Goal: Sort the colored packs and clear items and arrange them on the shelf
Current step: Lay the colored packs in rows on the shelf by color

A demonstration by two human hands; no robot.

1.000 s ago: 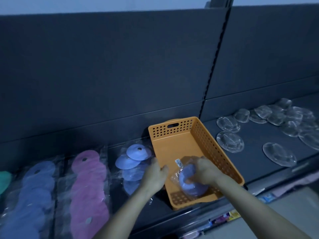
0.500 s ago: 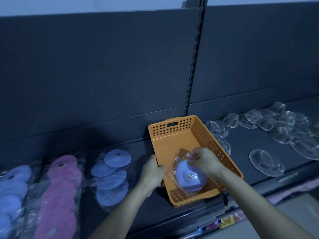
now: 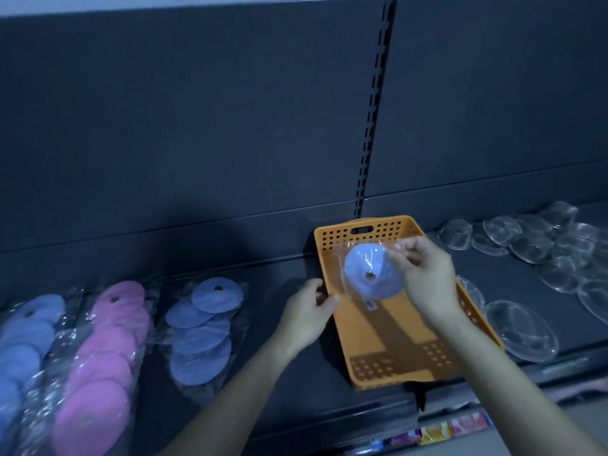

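My right hand pinches a clear-wrapped pack holding a pale blue disc and holds it up above the orange perforated basket. Fingers of my left hand curl round the basket's left rim. On the dark shelf to the left lie sorted packs: a blue pack, a pink pack and another blue pack. Several clear dome-shaped items lie on the shelf to the right of the basket.
The dark shelf back panel rises behind everything, with a slotted upright above the basket. A strip of bare shelf lies between the blue pack and the basket. Colourful labels show below the shelf's front edge.
My right hand has lifted the pale blue pack up out of the basket. My left hand has stayed on the basket's left rim. The view has shifted to the left.
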